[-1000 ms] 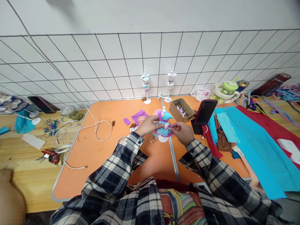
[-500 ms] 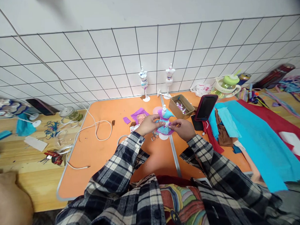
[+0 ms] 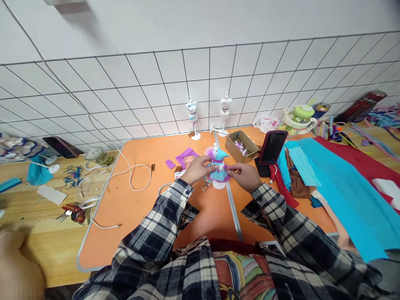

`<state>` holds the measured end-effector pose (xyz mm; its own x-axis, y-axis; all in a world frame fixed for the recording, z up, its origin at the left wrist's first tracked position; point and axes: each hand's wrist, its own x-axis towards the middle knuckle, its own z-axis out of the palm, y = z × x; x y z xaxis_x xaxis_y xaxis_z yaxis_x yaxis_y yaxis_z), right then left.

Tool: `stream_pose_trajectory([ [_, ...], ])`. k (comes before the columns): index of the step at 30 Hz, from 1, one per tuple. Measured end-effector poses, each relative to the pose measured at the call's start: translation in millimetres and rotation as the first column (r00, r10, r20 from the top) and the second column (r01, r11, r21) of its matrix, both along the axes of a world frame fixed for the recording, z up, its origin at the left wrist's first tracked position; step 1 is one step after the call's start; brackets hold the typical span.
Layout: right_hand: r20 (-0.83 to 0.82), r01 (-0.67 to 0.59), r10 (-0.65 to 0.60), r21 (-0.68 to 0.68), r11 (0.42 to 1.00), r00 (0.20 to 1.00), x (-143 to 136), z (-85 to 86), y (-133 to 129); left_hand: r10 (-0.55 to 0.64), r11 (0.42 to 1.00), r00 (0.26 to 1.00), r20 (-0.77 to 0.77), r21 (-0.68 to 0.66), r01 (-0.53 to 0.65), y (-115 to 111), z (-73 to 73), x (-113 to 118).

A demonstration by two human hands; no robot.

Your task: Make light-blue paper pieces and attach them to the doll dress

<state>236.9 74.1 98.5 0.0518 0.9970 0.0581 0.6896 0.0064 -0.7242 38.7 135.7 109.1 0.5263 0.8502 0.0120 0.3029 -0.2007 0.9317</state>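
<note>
Between my hands a small dress form point(image 3: 218, 166) stands upright on a white round base, dressed in a blue and purple top and a ruffled blue skirt with a purple hem. My left hand point(image 3: 200, 169) is closed on its left side at the waist. From the right, my right hand point(image 3: 245, 175) pinches the skirt's edge with thumb and forefinger. Small scissors point(image 3: 206, 184) lie just below my left hand. Behind the hands, purple fabric point(image 3: 186, 156) lies beside a pink piece.
Two white dress forms point(image 3: 192, 117) point(image 3: 225, 114) stand by the wall. Right of my hands are a cardboard box point(image 3: 242, 146), a propped phone point(image 3: 273, 147) and blue fabric point(image 3: 348, 184). A white cable point(image 3: 130, 181) curls at left. Another person's arm point(image 3: 17, 270) shows at lower left.
The view has tilted slightly upward, so the scene sits lower. My right hand has shifted slightly outward from the waist to the skirt's right edge; my left hand stays at the waist.
</note>
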Motion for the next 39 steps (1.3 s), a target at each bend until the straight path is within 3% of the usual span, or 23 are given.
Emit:
stream_pose_trajectory([
  [8, 0.042, 0.135, -0.14, 0.119, 0.984, 0.989, -8.5, -1.9, -6.2, 0.071, 0.996, 0.997, -0.021, 0.046, -0.07, -3.1, 1.8, 5.6],
  [20, 0.135, 0.035, -0.051, 0.124, 0.992, 0.99, -12.2, 4.5, -2.0, 0.08, 0.997, 0.996, -0.029, 0.012, -0.08, -3.0, 3.9, 6.6],
  [26, 0.151, 0.087, -0.118, 0.197, 0.976, 0.981, -13.4, 6.8, -0.2, 0.158, 0.987, 0.987, -0.001, 0.036, -0.158, -1.9, 4.3, 8.6],
  [33, 0.081, 0.092, -0.105, 0.148, 0.985, 0.991, -15.9, 14.5, 2.2, 0.125, 0.99, 0.992, 0.004, 0.061, -0.125, -12.6, 27.5, 11.4],
  [36, 0.077, 0.093, -0.106, 0.147, 0.985, 0.991, -16.0, 18.4, -0.7, 0.09, 0.991, 0.993, -0.082, 0.104, -0.081, -18.9, 34.7, 11.4],
  [39, 0.072, 0.112, -0.125, 0.17, 0.979, 0.989, -15.8, 21.9, -5.6, 0.147, 0.981, 0.972, -0.182, 0.153, -0.12, -23.8, 38.4, 10.8],
])
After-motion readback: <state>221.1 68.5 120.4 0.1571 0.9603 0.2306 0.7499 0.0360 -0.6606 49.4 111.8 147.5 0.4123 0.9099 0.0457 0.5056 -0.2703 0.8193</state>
